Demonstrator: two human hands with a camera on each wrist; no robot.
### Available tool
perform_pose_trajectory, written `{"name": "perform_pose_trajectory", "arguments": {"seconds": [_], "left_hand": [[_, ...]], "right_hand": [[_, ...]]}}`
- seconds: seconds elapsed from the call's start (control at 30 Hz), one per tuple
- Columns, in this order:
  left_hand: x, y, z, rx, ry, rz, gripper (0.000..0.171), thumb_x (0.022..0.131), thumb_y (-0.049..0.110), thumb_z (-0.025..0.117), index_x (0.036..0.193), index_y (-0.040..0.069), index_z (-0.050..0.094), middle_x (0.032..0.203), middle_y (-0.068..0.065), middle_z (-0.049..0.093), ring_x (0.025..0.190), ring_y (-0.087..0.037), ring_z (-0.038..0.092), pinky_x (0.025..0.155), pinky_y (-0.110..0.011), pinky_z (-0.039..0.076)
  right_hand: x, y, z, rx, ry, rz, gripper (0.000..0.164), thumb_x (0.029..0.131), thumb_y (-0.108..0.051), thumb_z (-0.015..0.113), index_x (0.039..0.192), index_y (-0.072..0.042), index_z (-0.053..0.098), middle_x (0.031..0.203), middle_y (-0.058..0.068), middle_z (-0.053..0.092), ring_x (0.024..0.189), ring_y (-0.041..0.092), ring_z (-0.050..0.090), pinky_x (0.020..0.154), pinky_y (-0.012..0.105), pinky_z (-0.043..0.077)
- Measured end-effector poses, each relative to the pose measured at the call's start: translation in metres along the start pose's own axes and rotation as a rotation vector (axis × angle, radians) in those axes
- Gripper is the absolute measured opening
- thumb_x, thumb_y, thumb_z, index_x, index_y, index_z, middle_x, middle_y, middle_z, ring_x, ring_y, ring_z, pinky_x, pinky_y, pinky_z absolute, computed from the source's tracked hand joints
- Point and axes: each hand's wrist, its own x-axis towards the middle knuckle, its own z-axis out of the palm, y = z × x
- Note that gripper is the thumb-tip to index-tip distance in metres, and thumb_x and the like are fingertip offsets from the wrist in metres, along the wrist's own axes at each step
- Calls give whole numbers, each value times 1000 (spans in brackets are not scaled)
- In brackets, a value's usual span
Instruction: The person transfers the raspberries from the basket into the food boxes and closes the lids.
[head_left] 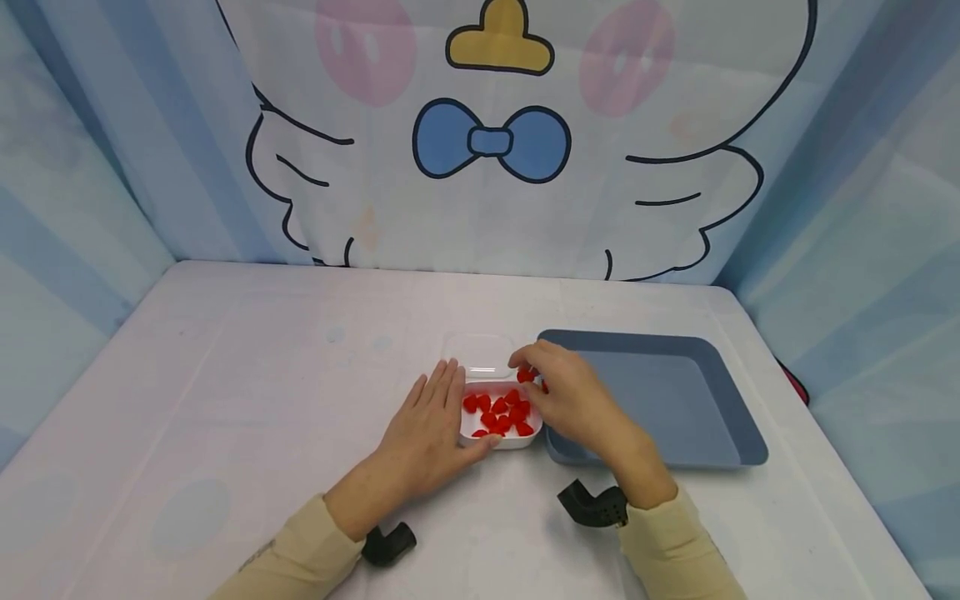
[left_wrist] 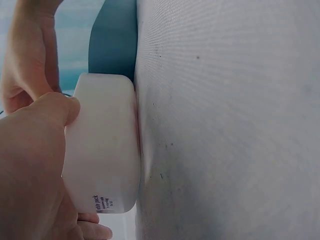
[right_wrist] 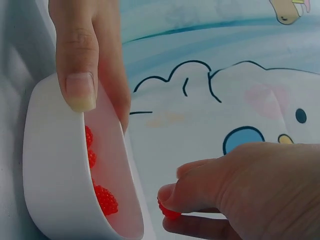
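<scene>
A small white plastic box [head_left: 498,443] stands on the table, with several red raspberries [head_left: 501,407] inside. Along its left side lies my left hand [head_left: 423,433], fingers straight, with the thumb on the near rim. In the right wrist view that thumb [right_wrist: 80,75] presses on the rim. Over the box's right far corner, my right hand [head_left: 573,396] pinches a raspberry [right_wrist: 169,211] between thumb and fingers. A bit of red also shows under those fingers in the head view. Behind the box, its clear lid [head_left: 480,354] lies folded back.
A blue-grey tray [head_left: 667,400] lies right of the box, its left edge close beside it and partly under my right hand. Dark wrist-worn camera pieces [head_left: 596,504] stick out beside both sleeves. A curtain with a cartoon print [head_left: 491,217] hangs behind the table.
</scene>
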Motion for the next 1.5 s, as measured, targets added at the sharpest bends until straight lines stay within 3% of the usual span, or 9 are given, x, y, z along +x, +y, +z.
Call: {"name": "perform_pose_trajectory", "arguments": {"seconds": [0.6,1.13,1.5], "left_hand": [[1,-1,-1,-3,-18,3,98,88,63,58,155,0,23,163,-18,26,153,-33,21,124,-51,20],[0,-2,-2,-15,-19,6,98,89,63,57,155,0,23,163,-17,25,153,-33,20,124,-52,19],[-1,-1,-2,-13,-11,13,97,89,63,57,155,1,23,164,-16,24,153,-33,20,124,-53,19]], "right_hand": [[3,-8,13,-3,-93,-80,35,85,-3,74,118,-10,65,113,3,70,101,17,65,90,34,58],[3,-9,21,9,-110,-178,30,87,-1,70,116,-8,66,110,3,72,97,16,66,89,33,57],[3,-8,22,53,-125,-198,28,89,1,67,116,-7,65,112,5,71,99,20,67,88,35,58]]}}
